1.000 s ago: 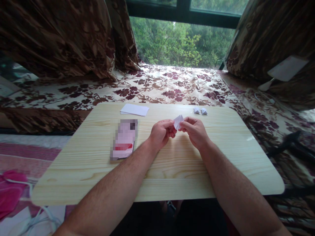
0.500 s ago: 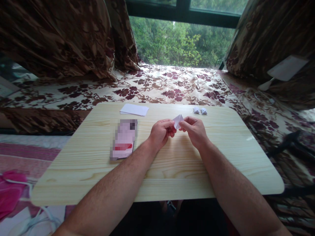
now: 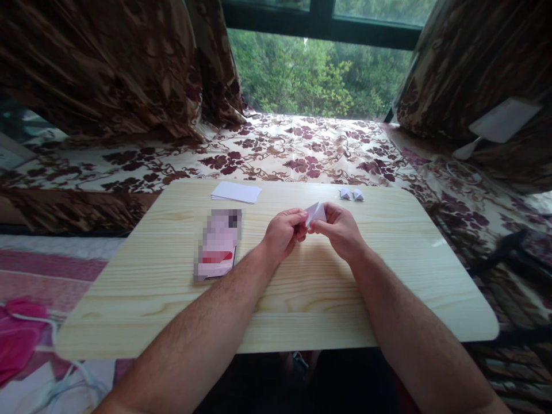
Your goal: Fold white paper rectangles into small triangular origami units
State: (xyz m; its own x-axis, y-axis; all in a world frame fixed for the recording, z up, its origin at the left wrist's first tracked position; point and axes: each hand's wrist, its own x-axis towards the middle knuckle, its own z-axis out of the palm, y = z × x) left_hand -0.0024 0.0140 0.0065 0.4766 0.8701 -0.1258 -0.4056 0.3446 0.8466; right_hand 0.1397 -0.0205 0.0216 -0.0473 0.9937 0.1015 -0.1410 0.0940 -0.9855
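The folded paper (image 3: pixel 315 213) sits pinched, apparently, between left hand (image 3: pixel 282 233) and right hand (image 3: pixel 340 230).

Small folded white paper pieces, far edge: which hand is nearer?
Right. The right hand sits short of the small folded white paper pieces; the left hand is farther left.

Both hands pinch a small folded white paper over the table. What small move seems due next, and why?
Probably crease the fold tighter: the left hand and right hand both pinch the folded paper above the table, its flap standing up, while two folded pieces lie compact near the far edge.
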